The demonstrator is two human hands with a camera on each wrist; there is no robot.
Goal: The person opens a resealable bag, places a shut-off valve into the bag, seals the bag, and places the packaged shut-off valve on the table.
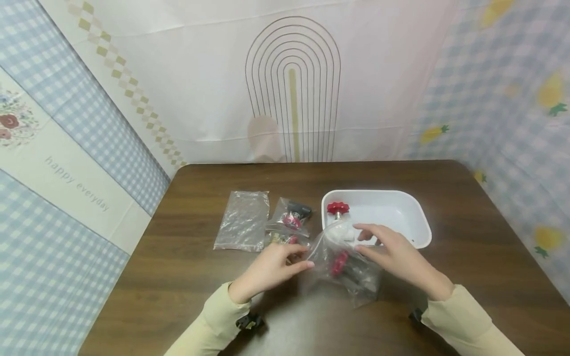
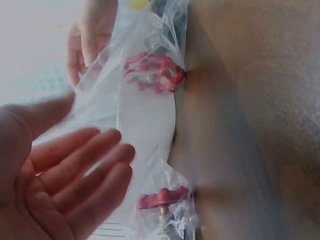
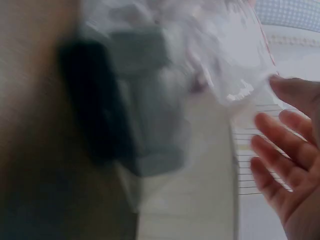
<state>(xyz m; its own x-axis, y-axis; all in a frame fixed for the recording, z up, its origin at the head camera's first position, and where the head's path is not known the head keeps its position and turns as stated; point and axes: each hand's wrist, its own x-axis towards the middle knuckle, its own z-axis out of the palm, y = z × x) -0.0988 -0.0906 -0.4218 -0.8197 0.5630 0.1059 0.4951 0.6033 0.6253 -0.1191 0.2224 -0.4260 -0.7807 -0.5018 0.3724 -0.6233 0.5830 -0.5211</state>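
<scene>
Between the two hands is a clear plastic bag point(image 1: 362, 282), blurred, with its top edge lifted. Inside show a red handwheel point(image 1: 340, 263) and, in the right wrist view, a grey fitting point(image 3: 155, 105) with a black cylinder point(image 3: 95, 100) beside it. The left hand point(image 1: 271, 269) is at the bag's left edge, its thumb tip right at the film and its fingers loosely extended. At the other edge, the right hand point(image 1: 396, 254) has its thumb touching the film and its fingers spread apart from it.
Behind the bag stands a white tray point(image 1: 420, 222) with a red-wheeled valve point(image 1: 338, 207) at its left end. Left of it lie a bag with black and red parts point(image 1: 291, 217), a smaller bag of parts point(image 1: 278, 238) and a flat clear bag point(image 1: 244, 220) on the wooden table point(image 1: 178, 282).
</scene>
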